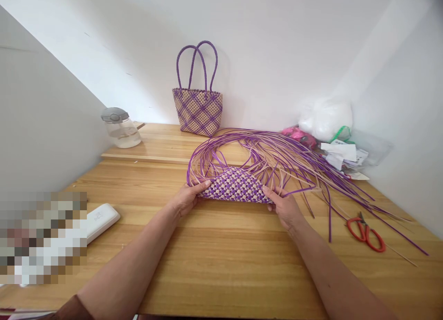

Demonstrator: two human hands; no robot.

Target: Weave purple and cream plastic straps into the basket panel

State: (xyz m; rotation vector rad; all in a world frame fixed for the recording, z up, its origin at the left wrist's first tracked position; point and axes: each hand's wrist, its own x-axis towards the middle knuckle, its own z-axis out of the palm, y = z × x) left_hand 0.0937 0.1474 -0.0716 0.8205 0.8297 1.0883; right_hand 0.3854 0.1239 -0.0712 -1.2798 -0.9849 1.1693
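A half-round woven piece (pixel 237 186) in purple and beige checks is held between my two hands at the middle of the table. My left hand (pixel 188 196) grips its left corner, thumb on the front face and fingers mostly hidden behind. At the right corner, my right hand (pixel 284 207) pinches it the same way, with some strips passing by the fingers. Long loose purple and beige strips (pixel 277 149) run out from its curved upper edge, loop behind it and spread far to the right across the table.
A finished woven handbag (pixel 197 111) stands against the wall. A water jug (pixel 122 128) is at the back left, a white case (pixel 103 222) at the left. Red-handled scissors (pixel 366 234) lie at the right. A white plastic bag (pixel 325 117) and papers (pixel 339 154) sit at the back right.
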